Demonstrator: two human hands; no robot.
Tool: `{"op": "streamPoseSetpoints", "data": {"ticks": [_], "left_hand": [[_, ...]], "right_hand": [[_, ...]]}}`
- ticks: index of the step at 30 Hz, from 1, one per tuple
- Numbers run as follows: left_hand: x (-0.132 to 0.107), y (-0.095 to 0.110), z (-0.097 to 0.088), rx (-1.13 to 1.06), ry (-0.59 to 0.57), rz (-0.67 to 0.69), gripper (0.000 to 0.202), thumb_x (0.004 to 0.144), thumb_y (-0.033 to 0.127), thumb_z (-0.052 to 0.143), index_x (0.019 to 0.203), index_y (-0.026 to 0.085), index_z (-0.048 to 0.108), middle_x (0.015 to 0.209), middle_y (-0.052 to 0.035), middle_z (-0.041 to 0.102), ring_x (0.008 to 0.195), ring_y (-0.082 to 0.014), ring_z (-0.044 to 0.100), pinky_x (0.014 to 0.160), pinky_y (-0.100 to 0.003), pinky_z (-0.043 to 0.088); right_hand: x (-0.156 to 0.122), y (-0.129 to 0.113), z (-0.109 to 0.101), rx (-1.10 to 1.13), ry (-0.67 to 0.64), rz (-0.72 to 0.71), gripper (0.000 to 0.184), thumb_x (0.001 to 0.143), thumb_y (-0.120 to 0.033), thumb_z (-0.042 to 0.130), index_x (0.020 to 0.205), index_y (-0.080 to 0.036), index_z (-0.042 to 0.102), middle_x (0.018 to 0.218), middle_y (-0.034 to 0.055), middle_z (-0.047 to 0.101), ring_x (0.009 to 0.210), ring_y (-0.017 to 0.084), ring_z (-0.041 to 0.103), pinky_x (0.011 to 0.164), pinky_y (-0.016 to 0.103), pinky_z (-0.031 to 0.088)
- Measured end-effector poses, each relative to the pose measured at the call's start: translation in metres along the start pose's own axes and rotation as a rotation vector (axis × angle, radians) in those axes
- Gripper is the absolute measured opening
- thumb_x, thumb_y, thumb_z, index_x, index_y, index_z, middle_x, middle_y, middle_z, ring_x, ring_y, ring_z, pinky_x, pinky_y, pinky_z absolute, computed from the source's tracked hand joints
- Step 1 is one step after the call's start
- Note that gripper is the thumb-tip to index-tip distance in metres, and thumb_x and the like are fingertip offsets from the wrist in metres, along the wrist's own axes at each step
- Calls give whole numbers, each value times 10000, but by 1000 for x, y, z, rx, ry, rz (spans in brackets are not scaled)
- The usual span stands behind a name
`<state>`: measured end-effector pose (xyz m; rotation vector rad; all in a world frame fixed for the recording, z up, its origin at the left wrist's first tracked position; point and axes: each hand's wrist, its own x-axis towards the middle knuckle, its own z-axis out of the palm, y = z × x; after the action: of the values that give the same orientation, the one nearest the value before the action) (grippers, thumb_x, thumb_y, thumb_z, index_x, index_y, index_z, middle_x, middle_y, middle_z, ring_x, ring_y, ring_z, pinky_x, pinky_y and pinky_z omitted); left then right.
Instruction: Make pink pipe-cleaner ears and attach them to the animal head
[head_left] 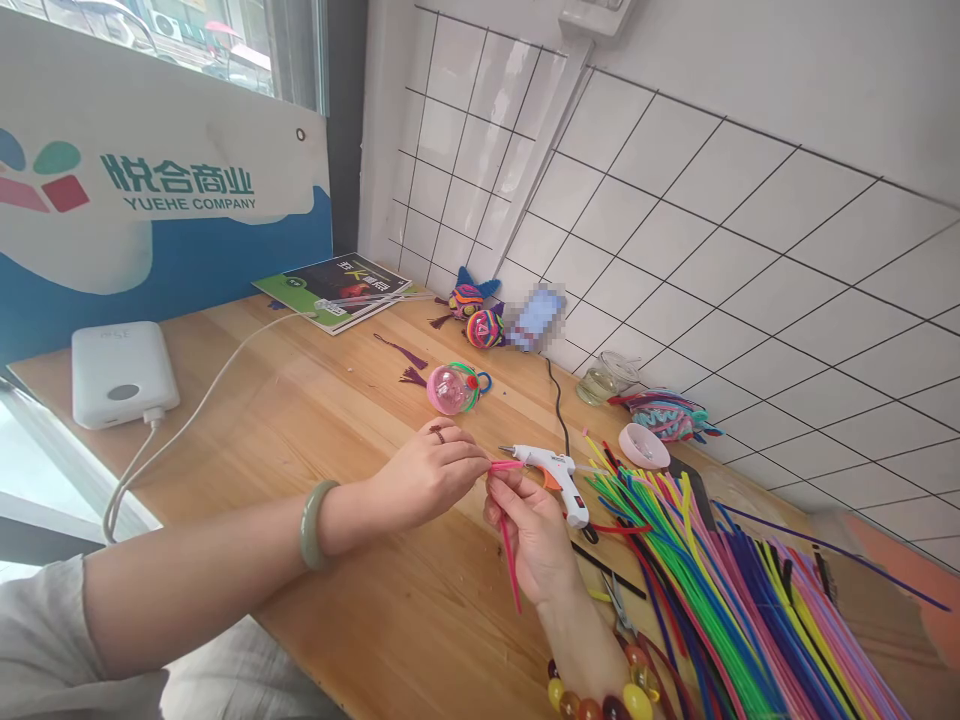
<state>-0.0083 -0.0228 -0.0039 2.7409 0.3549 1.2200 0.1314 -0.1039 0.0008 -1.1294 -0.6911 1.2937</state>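
Observation:
A pink pipe cleaner (511, 565) is pinched between my two hands, its loose end hanging down below the right fingers. My left hand (439, 470), palm down with a ring on it, closes its fingertips on the upper part of the pipe cleaner. Just to the right, my right hand (534, 530) grips it between thumb and fingers. Close behind the right hand lies a white glue gun (559, 472) with an orange trigger. Farther back rests a clear ball ornament (451, 388) with a pink rim, a green band and a purple tassel.
Many coloured pipe cleaners (690, 560) spread over the right side, with scissors (618, 600) beside them. A pink lid (643, 445), glass jar (600, 378), striped ornaments (484, 326) and blurred phone (537, 318) line the wall. Left are a booklet (334, 290) and cabled power bank (124, 372).

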Motion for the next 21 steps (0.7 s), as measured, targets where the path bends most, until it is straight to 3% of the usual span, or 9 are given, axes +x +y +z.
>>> {"op": "streamPoseSetpoints", "data": {"ticks": [10, 21], "left_hand": [[1, 8, 2, -156, 62, -160, 153, 811, 151, 447, 869, 162, 588, 770, -55, 644, 749, -145, 571, 707, -292, 396], [-1, 12, 8, -293, 111, -299, 151, 798, 185, 476, 833, 163, 622, 722, -62, 645, 712, -153, 586, 699, -292, 427]], "right_hand": [[-3, -1, 5, 0, 70, 5, 171, 588, -250, 730, 710, -163, 649, 568, -37, 529, 500, 66, 435, 507, 203, 353], [-3, 1, 5, -16, 103, -25, 136, 612, -239, 717, 711, -164, 661, 600, -32, 546, 499, 58, 433, 512, 198, 354]]}}
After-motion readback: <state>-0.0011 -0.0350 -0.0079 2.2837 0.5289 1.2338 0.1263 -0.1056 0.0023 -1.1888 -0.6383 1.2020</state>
